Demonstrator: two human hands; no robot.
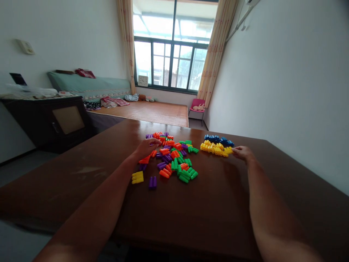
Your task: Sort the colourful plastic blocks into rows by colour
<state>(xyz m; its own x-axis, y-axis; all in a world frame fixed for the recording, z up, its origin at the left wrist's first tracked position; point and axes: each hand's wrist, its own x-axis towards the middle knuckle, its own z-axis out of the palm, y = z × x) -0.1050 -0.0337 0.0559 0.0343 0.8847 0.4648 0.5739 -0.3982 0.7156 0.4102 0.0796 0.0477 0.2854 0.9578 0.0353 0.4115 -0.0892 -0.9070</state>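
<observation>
My left hand (148, 146) reaches over the left side of a mixed pile of orange, purple and green plastic pieces (174, 154); what its fingers hold, if anything, is too small to make out. On the right, the fingertips of my right hand (242, 152) pinch a yellow piece (228, 150) at the right end of a yellow group (211, 146). Just behind that group lies a row of blue pieces (218, 139). A separate yellow piece (137, 177) and a purple piece (152, 182) lie near my left forearm.
The brown table (201, 214) has a glossy top. Beyond it are a low bed (158, 112), a pink chair (198, 104) and a window. A dark cabinet (46, 120) stands at the left, and a white wall runs along the right.
</observation>
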